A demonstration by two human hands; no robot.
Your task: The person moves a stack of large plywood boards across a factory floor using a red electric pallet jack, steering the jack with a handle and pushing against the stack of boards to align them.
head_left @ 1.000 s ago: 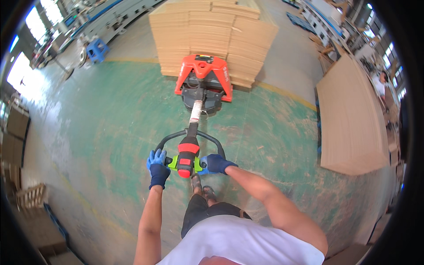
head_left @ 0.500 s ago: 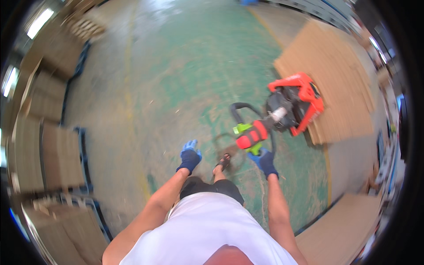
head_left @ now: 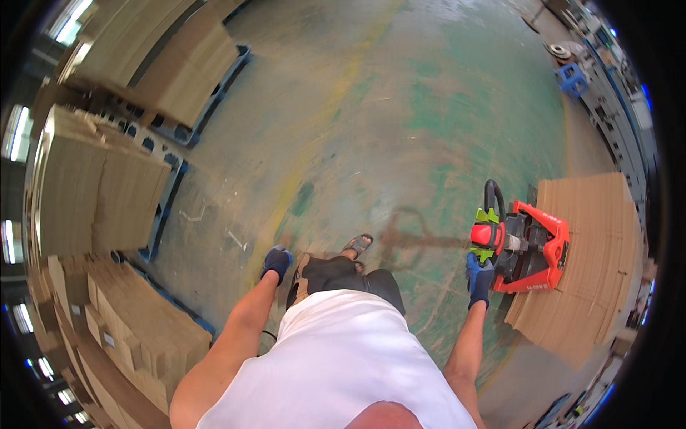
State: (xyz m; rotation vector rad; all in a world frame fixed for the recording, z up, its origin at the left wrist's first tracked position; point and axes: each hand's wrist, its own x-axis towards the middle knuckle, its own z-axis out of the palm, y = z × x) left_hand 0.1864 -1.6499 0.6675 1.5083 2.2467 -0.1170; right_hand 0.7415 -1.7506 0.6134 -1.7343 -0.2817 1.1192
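At my right, an electric pallet jack [head_left: 552, 252] with a red body stands against a stack of flat cardboard sheets [head_left: 589, 268]. Its tiller head [head_left: 487, 234] is red and black with lime-green parts, and a black loop handle rises from it. My right hand [head_left: 479, 277], in a blue glove, is closed round the near side of that handle, beside the green part. My left hand [head_left: 277, 262], gloved too, hangs low by my left thigh with loose fingers and nothing visible in it.
Stacks of cardboard [head_left: 107, 187] on blue pallets [head_left: 166, 204] line the left side. A blue stool [head_left: 572, 79] stands at the far right by a long machine [head_left: 607, 107]. A yellow line [head_left: 314, 146] runs along the worn green floor [head_left: 457, 129].
My view has turned left, so the pallet jack and its cardboard stack sit further right. My right hand keeps hold of the handle. My left hand has dropped back toward my thigh.
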